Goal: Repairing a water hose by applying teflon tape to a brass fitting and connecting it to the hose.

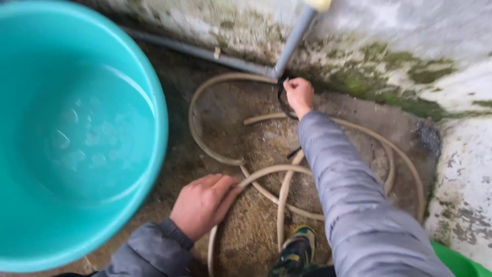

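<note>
**Hands on hose and strap by mossy wall**

Nearest, at the bottom edge: a shoe (297, 251) on wet concrete, and a green rim (458, 264) in the right corner. Just beyond, left hand (202, 205), fingers curled loosely over a loop of the tan hose (266, 172), coiled across the floor. To the left, close up, a teal tub (77, 133) holding water. Farther off, right hand (299, 95), arm outstretched, pinching a black strap (281, 100) beside the hose's far bend. Behind it, a grey pipe (294, 38) rising against the stained wall (410, 56).
</note>
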